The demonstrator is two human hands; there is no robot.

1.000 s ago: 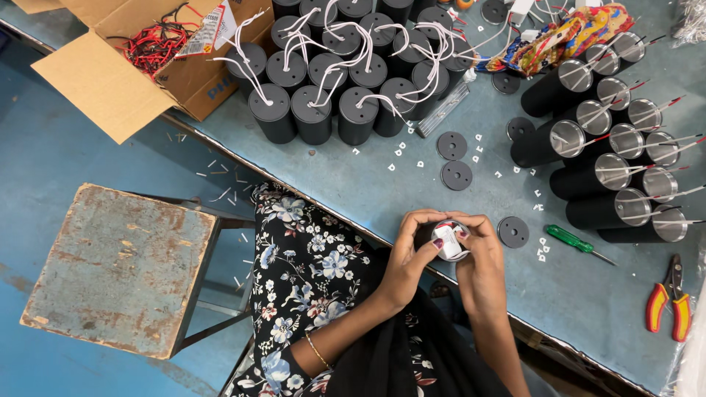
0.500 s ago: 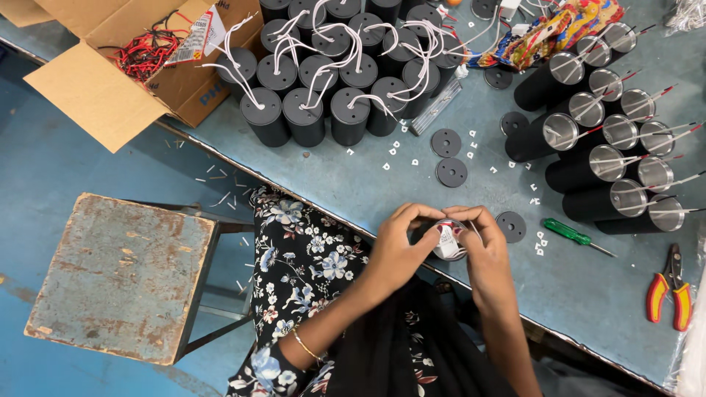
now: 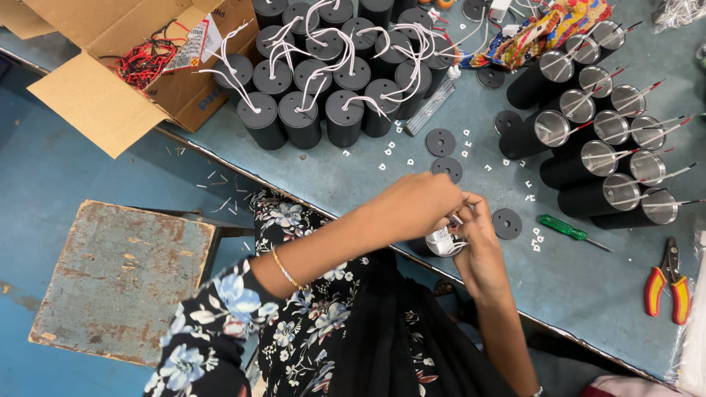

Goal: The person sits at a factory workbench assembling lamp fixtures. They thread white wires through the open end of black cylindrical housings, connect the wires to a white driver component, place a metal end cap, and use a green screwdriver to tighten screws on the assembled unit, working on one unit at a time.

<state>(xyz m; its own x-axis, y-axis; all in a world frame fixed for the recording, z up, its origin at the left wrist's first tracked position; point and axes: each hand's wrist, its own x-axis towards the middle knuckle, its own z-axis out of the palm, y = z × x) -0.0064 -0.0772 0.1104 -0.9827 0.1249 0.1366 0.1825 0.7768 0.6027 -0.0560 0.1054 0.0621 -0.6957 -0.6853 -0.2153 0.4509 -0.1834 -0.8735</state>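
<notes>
Both my hands meet at the near edge of the blue-grey table [image 3: 588, 294]. My left hand [image 3: 419, 207] and my right hand [image 3: 474, 242] together grip a small white-wrapped cylindrical part [image 3: 441, 240] with thin white wires, held between the fingertips. A black round disc [image 3: 507, 223] lies just right of my right hand. Two more black discs [image 3: 440, 142] lie beyond my hands. My left wrist wears a thin gold bangle [image 3: 285, 269].
Upright black cylinders with white wires [image 3: 323, 81] stand at the back. Black tubes with silver ends [image 3: 596, 147] lie at right. A green screwdriver [image 3: 570, 231], red-yellow pliers [image 3: 665, 283], a cardboard box [image 3: 125, 66] with red wires and a worn stool [image 3: 118, 279] are around.
My hands have kept working on the small white part and shifted slightly left toward the table edge. The view has tilted a little.
</notes>
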